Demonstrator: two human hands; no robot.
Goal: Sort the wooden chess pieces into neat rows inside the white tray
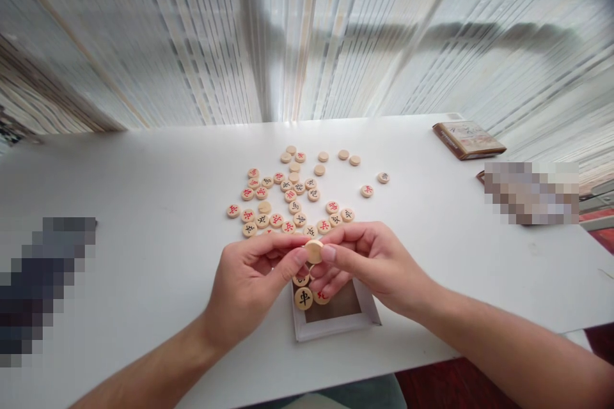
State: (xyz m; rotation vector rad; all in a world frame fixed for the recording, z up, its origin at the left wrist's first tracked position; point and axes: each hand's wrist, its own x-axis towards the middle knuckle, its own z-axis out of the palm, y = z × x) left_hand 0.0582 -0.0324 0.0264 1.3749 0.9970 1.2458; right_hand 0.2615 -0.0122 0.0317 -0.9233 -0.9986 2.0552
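Between both hands, above a shallow box, I hold a round wooden Chinese chess piece (314, 252) with a plain face showing. My left hand (256, 275) pinches its left edge between thumb and forefinger. On the opposite edge, the thumb and fingers of my right hand (364, 262) grip it too. Under them sits the open white-rimmed box (336, 330), partly covered by my fingers. In its left part lie several pieces, among them one with a black character (304, 298) and one with a red character, half hidden.
Several loose chess pieces (288, 227), some character side up and some plain, lie scattered on the white table (158, 217) beyond my hands. A flat brown box (470, 139) rests at the back right. Blurred-out objects lie at the far left and right. A striped curtain (268, 32) hangs behind.
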